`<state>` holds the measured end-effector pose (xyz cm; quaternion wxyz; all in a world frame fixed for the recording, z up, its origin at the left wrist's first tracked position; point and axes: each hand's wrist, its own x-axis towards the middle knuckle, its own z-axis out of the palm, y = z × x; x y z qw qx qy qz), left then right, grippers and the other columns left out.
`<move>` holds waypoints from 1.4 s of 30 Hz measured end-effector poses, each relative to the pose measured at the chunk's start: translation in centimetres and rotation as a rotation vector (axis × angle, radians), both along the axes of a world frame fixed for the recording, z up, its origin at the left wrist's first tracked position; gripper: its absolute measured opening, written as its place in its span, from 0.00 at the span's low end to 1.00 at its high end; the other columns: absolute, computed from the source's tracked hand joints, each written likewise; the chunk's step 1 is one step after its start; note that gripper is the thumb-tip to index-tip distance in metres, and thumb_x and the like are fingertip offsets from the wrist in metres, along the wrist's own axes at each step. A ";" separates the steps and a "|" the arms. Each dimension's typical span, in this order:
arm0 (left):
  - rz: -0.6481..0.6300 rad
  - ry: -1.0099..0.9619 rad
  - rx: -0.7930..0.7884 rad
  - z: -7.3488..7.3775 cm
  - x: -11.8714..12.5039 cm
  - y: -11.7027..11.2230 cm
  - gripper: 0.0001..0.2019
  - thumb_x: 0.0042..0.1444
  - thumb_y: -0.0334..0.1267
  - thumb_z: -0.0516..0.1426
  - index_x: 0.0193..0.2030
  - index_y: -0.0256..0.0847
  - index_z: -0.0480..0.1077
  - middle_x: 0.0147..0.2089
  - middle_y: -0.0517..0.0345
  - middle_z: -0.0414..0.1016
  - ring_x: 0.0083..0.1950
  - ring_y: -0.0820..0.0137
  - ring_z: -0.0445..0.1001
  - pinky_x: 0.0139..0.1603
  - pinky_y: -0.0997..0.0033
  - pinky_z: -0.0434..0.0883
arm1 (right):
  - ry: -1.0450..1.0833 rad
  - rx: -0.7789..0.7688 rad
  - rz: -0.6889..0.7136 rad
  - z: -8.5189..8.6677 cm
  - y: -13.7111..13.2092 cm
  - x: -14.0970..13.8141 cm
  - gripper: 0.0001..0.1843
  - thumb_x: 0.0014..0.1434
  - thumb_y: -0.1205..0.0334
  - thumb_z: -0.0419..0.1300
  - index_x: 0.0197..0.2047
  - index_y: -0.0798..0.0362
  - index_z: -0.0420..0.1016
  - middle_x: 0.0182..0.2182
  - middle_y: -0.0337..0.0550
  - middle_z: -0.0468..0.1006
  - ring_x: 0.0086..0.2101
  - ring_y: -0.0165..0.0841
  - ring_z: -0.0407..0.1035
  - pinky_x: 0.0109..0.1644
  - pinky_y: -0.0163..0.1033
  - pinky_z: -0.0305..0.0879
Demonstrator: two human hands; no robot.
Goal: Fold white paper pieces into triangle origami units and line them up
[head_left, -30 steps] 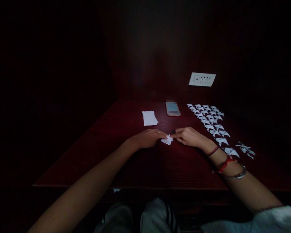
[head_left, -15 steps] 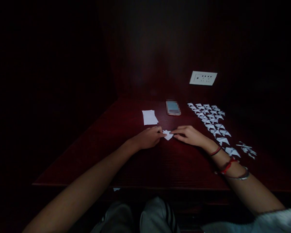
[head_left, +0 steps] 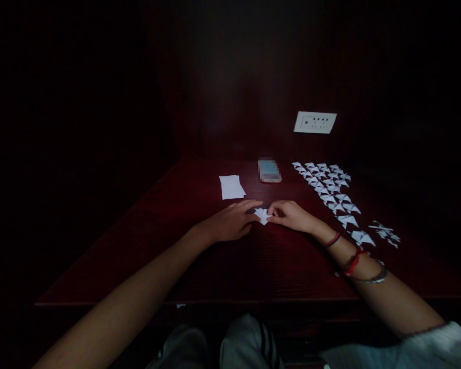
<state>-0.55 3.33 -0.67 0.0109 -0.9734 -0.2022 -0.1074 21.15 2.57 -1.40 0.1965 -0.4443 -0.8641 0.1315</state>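
A small white folded paper (head_left: 263,216) lies on the dark red table between my two hands. My left hand (head_left: 232,221) holds its left side with the thumb, while the index finger stretches out just beyond the paper's far edge. On the other side, my right hand (head_left: 294,218) pinches the paper's right corner between thumb and bent fingers. The paper shows a pointed lower tip and small flaps at the top. Fine creases are too small to make out.
Beyond my left hand lies a stack of white paper sheets (head_left: 231,187). A phone (head_left: 269,170) rests farther back. Rows of folded white paper pieces (head_left: 330,188) fill the right side, beside a small pile of paper strips (head_left: 384,233). A socket panel (head_left: 315,122) is on the wall.
My left fingers have straightened and spread from a curled grip. My right fingers have bent in closer at the paper's right corner. The whole view has shifted slightly.
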 end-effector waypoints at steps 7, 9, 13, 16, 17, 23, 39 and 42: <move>-0.032 0.020 -0.118 -0.6 0.3 0.0 0.16 0.57 0.33 0.45 0.52 0.39 0.56 0.54 0.55 0.60 0.54 0.70 0.58 0.54 0.68 0.56 | 0.027 -0.085 -0.039 -0.4 0.2 0.0 0.04 0.51 0.65 0.53 0.28 0.56 0.67 0.25 0.40 0.70 0.25 0.25 0.61 0.29 0.30 0.55; -0.030 0.011 -0.114 -0.6 0.4 0.0 0.15 0.57 0.34 0.45 0.52 0.39 0.57 0.53 0.54 0.61 0.54 0.71 0.59 0.53 0.70 0.56 | 0.026 -0.056 -0.045 -0.3 0.1 -0.1 0.04 0.50 0.67 0.53 0.28 0.56 0.68 0.26 0.41 0.70 0.26 0.25 0.62 0.30 0.31 0.56; -0.009 0.018 -0.072 -0.6 0.5 0.0 0.15 0.57 0.36 0.45 0.51 0.39 0.58 0.52 0.54 0.61 0.53 0.70 0.59 0.53 0.69 0.56 | 0.002 0.003 -0.082 -0.1 -0.1 -0.2 0.04 0.49 0.65 0.55 0.29 0.57 0.68 0.27 0.42 0.70 0.27 0.27 0.62 0.32 0.32 0.57; 0.015 0.026 -0.052 -0.6 0.4 -0.1 0.14 0.57 0.37 0.45 0.50 0.41 0.59 0.54 0.55 0.58 0.53 0.69 0.59 0.52 0.68 0.56 | -0.023 -0.041 -0.082 -0.1 -0.1 -0.1 0.05 0.49 0.64 0.56 0.28 0.56 0.69 0.26 0.41 0.70 0.26 0.26 0.62 0.31 0.31 0.56; 0.021 0.026 -0.048 -0.6 0.4 -0.1 0.14 0.57 0.37 0.45 0.50 0.42 0.59 0.55 0.56 0.57 0.54 0.68 0.58 0.52 0.67 0.56 | -0.025 -0.060 -0.082 -0.1 0.0 0.0 0.05 0.49 0.64 0.55 0.28 0.56 0.69 0.26 0.41 0.70 0.26 0.26 0.62 0.30 0.31 0.56; 0.019 0.051 -0.062 -0.5 0.4 -0.1 0.14 0.58 0.38 0.44 0.50 0.42 0.58 0.56 0.55 0.56 0.56 0.67 0.55 0.52 0.65 0.56 | -0.048 -0.108 -0.094 -0.3 0.0 0.0 0.04 0.50 0.66 0.53 0.28 0.56 0.68 0.26 0.42 0.71 0.27 0.27 0.63 0.31 0.32 0.57; 0.041 0.066 -0.002 0.0 0.6 -0.8 0.15 0.58 0.36 0.42 0.52 0.44 0.56 0.51 0.54 0.56 0.49 0.66 0.58 0.47 0.66 0.58 | 0.158 -0.065 -0.085 0.6 -0.8 -0.8 0.03 0.48 0.66 0.55 0.29 0.56 0.66 0.25 0.40 0.71 0.26 0.26 0.65 0.29 0.30 0.59; 0.044 0.072 0.011 -0.1 0.6 -0.8 0.16 0.58 0.37 0.42 0.53 0.45 0.55 0.51 0.54 0.56 0.48 0.66 0.58 0.46 0.66 0.58 | 0.258 -0.079 -0.132 0.3 -0.6 -0.7 0.09 0.45 0.67 0.58 0.33 0.56 0.66 0.25 0.38 0.71 0.25 0.26 0.66 0.29 0.30 0.61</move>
